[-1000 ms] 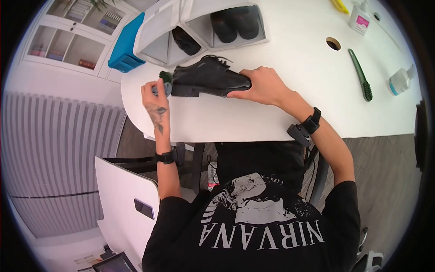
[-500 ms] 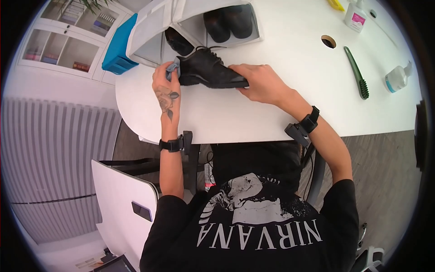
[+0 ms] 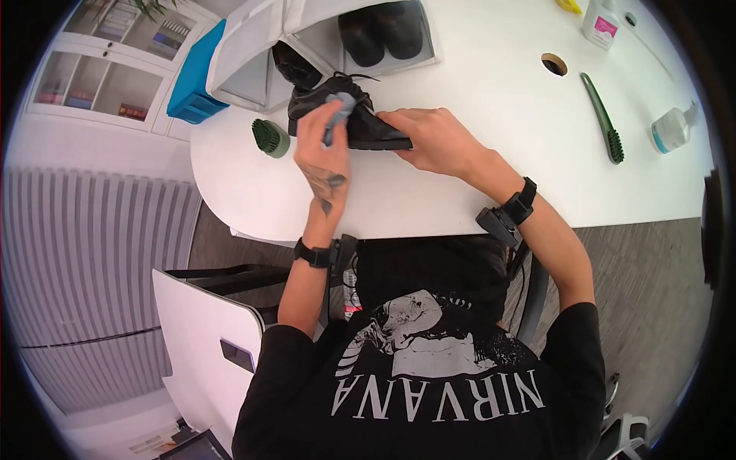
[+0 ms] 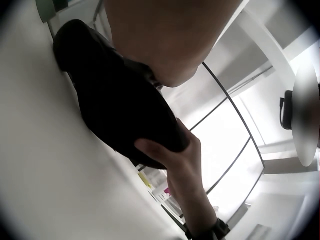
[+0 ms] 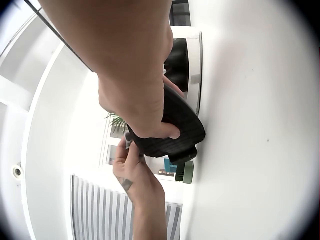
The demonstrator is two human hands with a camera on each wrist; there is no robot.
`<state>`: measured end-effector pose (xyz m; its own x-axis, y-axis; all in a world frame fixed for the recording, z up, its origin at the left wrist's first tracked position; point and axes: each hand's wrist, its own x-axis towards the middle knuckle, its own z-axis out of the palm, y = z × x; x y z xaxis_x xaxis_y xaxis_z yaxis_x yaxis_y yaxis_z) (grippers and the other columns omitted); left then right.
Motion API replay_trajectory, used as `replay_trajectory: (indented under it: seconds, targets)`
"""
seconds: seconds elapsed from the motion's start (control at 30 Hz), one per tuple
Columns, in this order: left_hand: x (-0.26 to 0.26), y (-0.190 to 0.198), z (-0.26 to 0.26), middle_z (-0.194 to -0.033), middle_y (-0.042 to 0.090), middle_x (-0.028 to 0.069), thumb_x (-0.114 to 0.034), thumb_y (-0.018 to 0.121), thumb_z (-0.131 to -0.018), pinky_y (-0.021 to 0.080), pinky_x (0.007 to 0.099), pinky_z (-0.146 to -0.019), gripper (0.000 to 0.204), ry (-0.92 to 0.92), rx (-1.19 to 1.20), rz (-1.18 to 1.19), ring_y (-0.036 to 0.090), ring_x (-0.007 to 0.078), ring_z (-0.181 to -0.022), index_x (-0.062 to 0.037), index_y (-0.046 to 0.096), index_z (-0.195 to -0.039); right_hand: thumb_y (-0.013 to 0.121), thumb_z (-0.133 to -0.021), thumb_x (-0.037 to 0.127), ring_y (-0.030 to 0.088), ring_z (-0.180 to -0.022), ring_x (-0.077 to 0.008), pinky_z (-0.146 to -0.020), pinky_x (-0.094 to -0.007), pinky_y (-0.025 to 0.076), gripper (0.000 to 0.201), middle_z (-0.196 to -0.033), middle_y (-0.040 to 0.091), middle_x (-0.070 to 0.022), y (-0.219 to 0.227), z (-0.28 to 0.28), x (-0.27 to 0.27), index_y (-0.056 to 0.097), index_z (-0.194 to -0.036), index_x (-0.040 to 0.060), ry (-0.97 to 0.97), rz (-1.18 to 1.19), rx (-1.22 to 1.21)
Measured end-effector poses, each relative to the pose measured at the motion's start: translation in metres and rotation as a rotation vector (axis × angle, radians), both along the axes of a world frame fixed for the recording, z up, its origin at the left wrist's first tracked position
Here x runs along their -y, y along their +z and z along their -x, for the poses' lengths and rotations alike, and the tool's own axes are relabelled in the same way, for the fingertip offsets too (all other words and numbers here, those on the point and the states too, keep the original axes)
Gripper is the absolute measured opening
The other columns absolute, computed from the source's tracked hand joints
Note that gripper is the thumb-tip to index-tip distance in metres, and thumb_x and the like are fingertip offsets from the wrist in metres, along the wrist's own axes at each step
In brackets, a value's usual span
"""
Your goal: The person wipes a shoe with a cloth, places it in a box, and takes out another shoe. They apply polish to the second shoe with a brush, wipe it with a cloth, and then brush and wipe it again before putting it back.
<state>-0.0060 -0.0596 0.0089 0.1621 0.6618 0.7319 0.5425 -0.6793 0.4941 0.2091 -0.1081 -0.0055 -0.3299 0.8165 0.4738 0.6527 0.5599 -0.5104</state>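
A black lace-up shoe [image 3: 383, 136] is held near the table's far side, toe pointing right. My right hand [image 3: 441, 142] grips its toe end, and in the right wrist view the thumb lies against the dark sole [image 5: 182, 125]. My left hand [image 3: 323, 149] pinches a crumpled grey-blue cloth [image 3: 341, 105] over the lace area, covering part of the shoe's side. From the left wrist, the shoe appears as a dark shape [image 4: 120, 100] with the right hand [image 4: 182, 160] at its far end. A green brush [image 3: 270, 138] stands left of the heel.
Behind the shoe stand white fabric boxes [image 3: 264, 96] holding black footwear [image 3: 381, 34]. A blue container [image 3: 195, 84] sits at their left. Toward the right lie a long-handled green brush [image 3: 604, 119], a pump bottle [image 3: 672, 130], a pink-labelled bottle [image 3: 602, 27] and a round table hole [image 3: 553, 65].
My left hand has moved with the cloth from the heel end rightward onto the lace area. The shoe has shifted and tilted, sole turned more toward me. The green brush has come into full view.
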Motion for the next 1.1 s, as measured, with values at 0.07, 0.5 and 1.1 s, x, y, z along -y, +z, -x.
replay_trajectory:
  seconds: [0.07, 0.5, 1.1]
  targets:
    - [0.014, 0.004, -0.004, -0.116, 0.074, 0.0134, 0.011, 0.068, -0.083, 0.056, 0.0430, -0.095, 0.036, -0.180, -0.159, -0.099, 0.069, 0.0347, -0.111, -0.0053, 0.077, -0.115, 0.082, -0.081, 0.008, 0.072, -0.103, -0.0348, -0.087, -0.0445, 0.059, 0.059, -0.114, 0.073, -0.0134, -0.001, -0.001, 0.001, 0.061, -0.137, 0.0021, 0.011, -0.022, 0.008]
    - [-0.012, 0.037, 0.024, -0.116, 0.070, 0.0144, 0.012, 0.065, -0.080, 0.055, 0.0458, -0.093, 0.039, -0.271, -0.544, -0.256, 0.064, 0.0372, -0.107, -0.0013, 0.071, -0.116, 0.082, -0.080, 0.006, 0.072, -0.106, -0.0339, -0.085, -0.0455, 0.059, 0.056, -0.110, 0.073, -0.0118, -0.008, 0.005, -0.002, 0.063, -0.133, 0.0036, 0.011, -0.118, -0.024]
    - [0.035, 0.020, -0.005, -0.113, 0.065, 0.0144, 0.018, 0.064, -0.077, 0.058, 0.0422, -0.087, 0.040, -0.271, -0.451, -0.162, 0.064, 0.0360, -0.105, 0.0019, 0.070, -0.113, 0.078, -0.078, 0.001, 0.071, -0.109, -0.0360, -0.089, -0.0447, 0.059, 0.058, -0.117, 0.075, -0.0142, -0.001, -0.002, -0.001, 0.065, -0.135, 0.0035, 0.001, 0.070, -0.001]
